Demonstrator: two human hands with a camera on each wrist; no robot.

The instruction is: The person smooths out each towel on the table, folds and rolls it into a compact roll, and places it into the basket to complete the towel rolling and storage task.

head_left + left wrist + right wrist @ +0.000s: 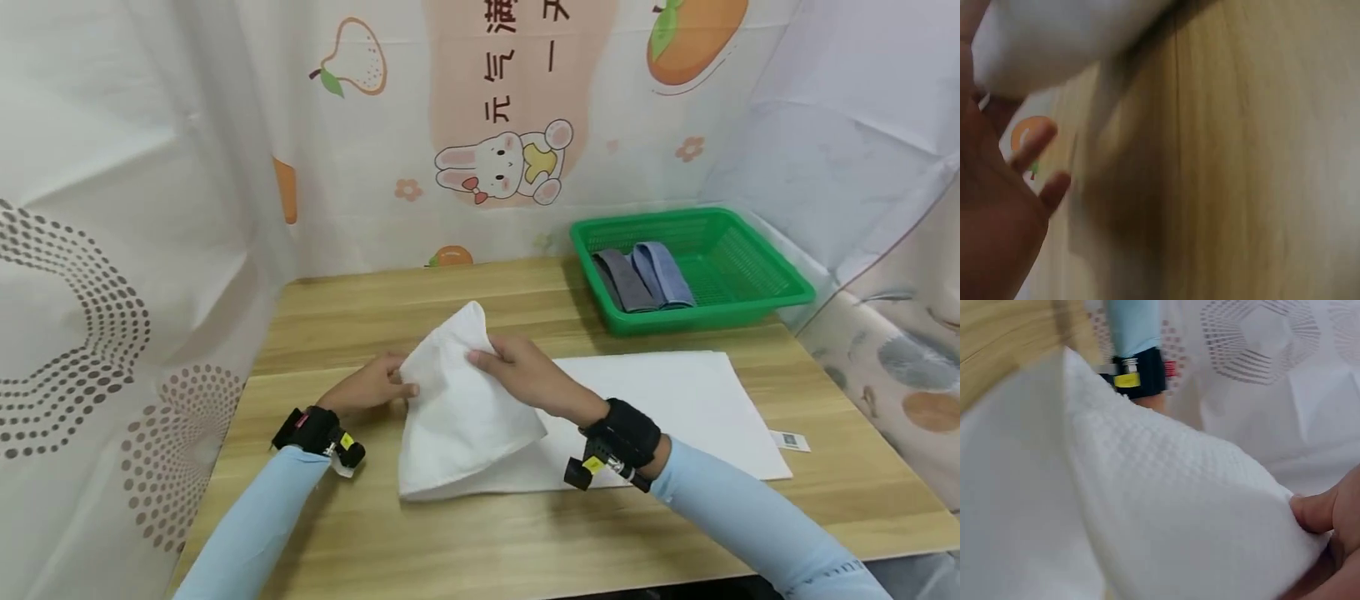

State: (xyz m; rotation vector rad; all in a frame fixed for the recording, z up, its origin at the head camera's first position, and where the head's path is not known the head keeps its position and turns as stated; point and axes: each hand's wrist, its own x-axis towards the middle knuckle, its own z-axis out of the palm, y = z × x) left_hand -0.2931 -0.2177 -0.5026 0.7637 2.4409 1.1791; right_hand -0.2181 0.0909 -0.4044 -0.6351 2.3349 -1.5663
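A white towel (457,408) with a fine waffle texture stands partly lifted from the table, its top corner raised between both hands. The right hand (528,375) pinches it near the upper right edge; in the right wrist view, the thumb (1316,511) presses on the towel (1172,487). At the towel's left edge, the left hand (371,385) has its thumb on the front, with fingers partly hidden behind. In the left wrist view, two fingers of that hand (997,206) stick out loosely below the blurred towel (1060,44).
A flat white rectangle (660,400) lies under and right of the towel, with a small printed label (791,440) by its edge. At the back right, a green basket (742,275) holds a grey folded cloth (624,282) and a blue one (663,273). Patterned curtains (360,167) enclose the wooden table.
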